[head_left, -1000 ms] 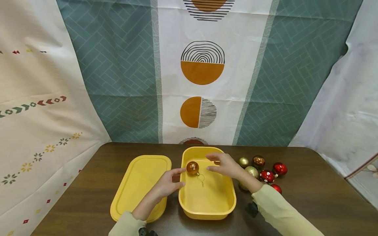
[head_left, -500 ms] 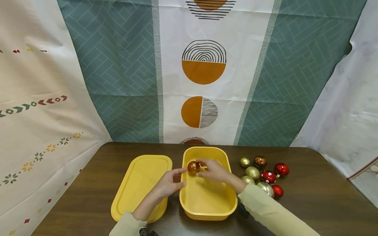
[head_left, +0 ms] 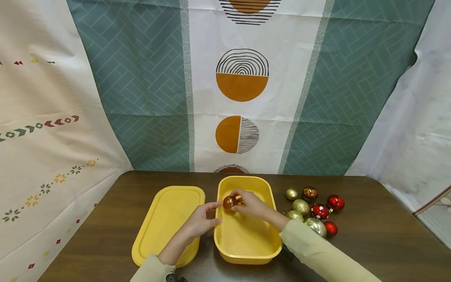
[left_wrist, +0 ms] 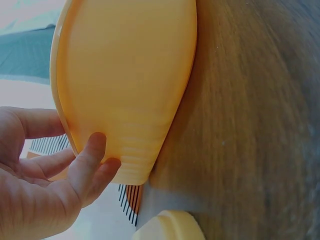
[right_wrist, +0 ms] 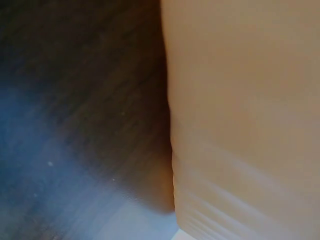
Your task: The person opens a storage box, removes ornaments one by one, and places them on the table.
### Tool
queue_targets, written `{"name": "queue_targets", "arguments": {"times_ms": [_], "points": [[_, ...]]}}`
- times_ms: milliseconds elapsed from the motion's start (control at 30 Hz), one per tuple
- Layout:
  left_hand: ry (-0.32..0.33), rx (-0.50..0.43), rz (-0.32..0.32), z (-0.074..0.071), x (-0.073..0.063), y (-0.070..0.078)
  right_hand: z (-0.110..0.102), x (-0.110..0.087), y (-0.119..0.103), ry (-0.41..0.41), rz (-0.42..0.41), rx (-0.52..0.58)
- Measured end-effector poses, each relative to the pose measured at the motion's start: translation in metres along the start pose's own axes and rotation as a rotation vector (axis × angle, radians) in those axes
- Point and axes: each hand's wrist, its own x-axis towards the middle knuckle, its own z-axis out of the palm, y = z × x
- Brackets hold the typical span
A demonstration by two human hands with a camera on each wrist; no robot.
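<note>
A yellow plastic container stands at the middle of the table. Inside it, near the left wall, is a shiny amber bauble. My right hand reaches in over the right rim and holds the bauble between thumb and fingers, beside its cap. On the container's left side, my left hand has its fingers spread, the tips touching the rim. The left wrist view shows these fingers against the container's wall. A blurred tan surface fills much of the right wrist view, where no hand appears.
A flat yellow lid lies left of the container, under the left forearm. To the right sit several baubles, among them a spotted red one, a glittery gold one and a copper one. A printed curtain hangs behind the table.
My right hand has moved left inside the container and taken hold of the amber bauble, which lay loose before. My left hand has kept its place at the rim.
</note>
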Motion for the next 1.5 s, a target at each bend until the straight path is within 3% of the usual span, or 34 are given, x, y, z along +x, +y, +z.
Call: {"name": "queue_targets", "arguments": {"times_ms": [467,733,1000,1267,1500], "points": [[-0.005,-0.009,0.008,0.001,0.0,0.002,0.001,-0.001,0.0,0.005,-0.033,-0.004],[-0.006,-0.006,0.004,0.001,0.002,0.0,-0.007,-0.006,-0.001,0.022,-0.009,0.073],[-0.008,-0.004,-0.003,-0.001,0.003,0.001,-0.025,-0.019,-0.001,0.041,-0.007,0.16],[0.009,0.0,-0.015,-0.001,0.002,0.002,-0.047,-0.038,0.008,0.107,-0.033,0.126],[0.017,-0.001,-0.028,0.0,0.001,0.003,-0.07,-0.058,0.016,0.146,0.011,0.109]]}}
